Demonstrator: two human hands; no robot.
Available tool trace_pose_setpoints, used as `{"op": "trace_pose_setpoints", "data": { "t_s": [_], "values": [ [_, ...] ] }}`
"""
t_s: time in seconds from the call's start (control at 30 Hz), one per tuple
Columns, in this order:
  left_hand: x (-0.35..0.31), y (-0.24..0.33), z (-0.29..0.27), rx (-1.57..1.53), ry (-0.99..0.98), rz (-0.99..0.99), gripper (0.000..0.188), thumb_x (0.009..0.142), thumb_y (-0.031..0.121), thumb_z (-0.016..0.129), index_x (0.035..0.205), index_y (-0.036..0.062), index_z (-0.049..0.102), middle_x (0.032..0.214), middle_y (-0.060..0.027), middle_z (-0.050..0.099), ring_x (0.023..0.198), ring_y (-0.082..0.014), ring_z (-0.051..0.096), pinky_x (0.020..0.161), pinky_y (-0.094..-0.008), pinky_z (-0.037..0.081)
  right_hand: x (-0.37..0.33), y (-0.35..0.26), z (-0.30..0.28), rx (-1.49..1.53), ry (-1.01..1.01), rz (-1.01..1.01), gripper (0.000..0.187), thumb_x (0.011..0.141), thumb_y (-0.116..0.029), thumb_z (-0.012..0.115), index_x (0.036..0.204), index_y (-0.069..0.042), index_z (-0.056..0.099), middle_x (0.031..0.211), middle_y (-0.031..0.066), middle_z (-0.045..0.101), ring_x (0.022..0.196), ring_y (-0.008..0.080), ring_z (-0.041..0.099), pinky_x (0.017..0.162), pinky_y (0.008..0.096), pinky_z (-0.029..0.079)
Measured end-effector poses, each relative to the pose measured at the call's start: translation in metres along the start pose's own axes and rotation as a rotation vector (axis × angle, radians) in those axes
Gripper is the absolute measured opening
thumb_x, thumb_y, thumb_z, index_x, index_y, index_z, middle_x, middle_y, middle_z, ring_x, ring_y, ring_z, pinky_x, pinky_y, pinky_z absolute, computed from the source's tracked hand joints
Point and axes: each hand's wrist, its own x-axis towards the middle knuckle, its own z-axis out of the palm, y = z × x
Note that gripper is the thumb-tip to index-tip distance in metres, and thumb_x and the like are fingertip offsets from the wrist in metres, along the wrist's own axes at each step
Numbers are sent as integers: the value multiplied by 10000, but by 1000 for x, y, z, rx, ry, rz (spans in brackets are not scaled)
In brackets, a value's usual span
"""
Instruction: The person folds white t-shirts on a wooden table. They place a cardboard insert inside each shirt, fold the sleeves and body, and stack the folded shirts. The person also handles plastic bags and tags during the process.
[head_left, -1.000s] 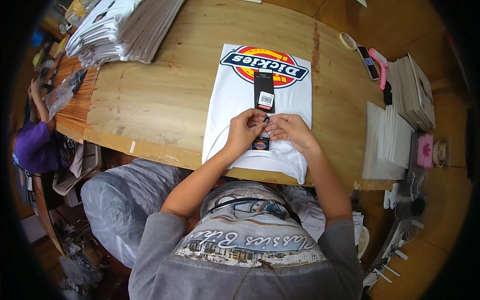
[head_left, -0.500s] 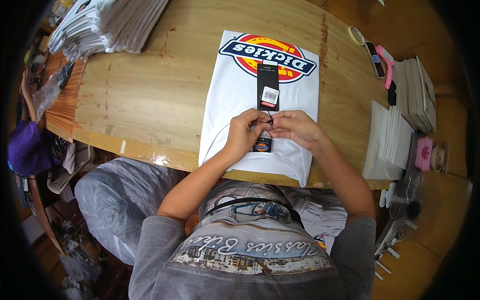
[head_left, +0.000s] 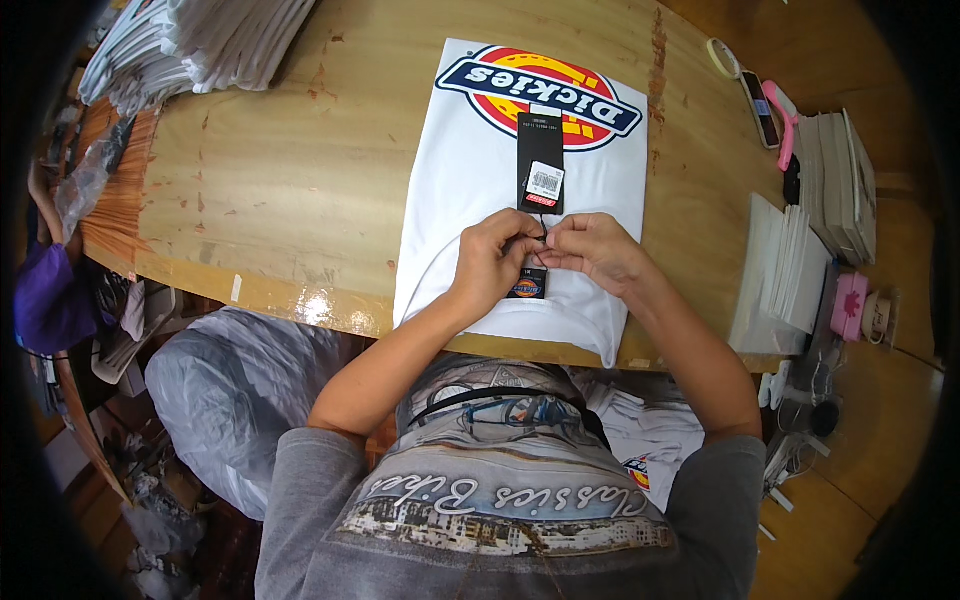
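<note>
A folded white T-shirt (head_left: 440,190) with a large coloured print lies on the table in front of me, its collar toward my body. On it rests a black hang tag (head_left: 541,145) bearing a white barcode sticker (head_left: 544,182). My left hand (head_left: 495,262) and my right hand (head_left: 595,252) meet just below this tag, fingertips pinched on its thin black string (head_left: 543,222). Part of the string is hidden by the fingers. Close under them is the black neck label (head_left: 528,285) inside the collar.
White folded shirts (head_left: 200,45) are stacked at the far left of the wooden table (head_left: 330,180). Along the right lie a tape roll (head_left: 722,58), a phone (head_left: 760,110), a pink-handled tool (head_left: 785,125) and a stack of clear plastic sleeves (head_left: 780,270). A grey plastic bag (head_left: 240,400) stands below left.
Both hands stay pinched together at the string, with small finger movements. The shirt and the tag sit slightly higher in view, and the whole view has shifted a little.
</note>
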Motion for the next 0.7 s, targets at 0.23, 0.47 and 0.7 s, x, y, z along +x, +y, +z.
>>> {"op": "trace_pose_setpoints", "data": {
  "t_s": [0.23,0.47,0.7],
  "values": [
    [-3,-3,1,0,3,-26,182,639,-166,505,765,-41,547,721,-101,572,649,-160,579,585,-233,470,1,-1,4,-56,22,5,207,732,-75,579,834,94,517,815,153,579,730,189,596,712,267,491],
    [0,0,1,15,-32,-132,139,683,-128,537,796,-47,552,741,-82,570,667,-119,568,615,-213,473,1,-1,0,-21,-4,28,207,756,-90,561,874,75,517,816,145,586,723,184,598,691,265,493],
    [23,0,-14,-404,-147,-460,295,706,-61,585,960,-29,437,700,-70,543,616,-108,548,558,-207,453,-8,25,9,-282,178,-554,260,740,3,561,994,43,518,828,109,594,700,129,582,614,218,479]
  ]
}}
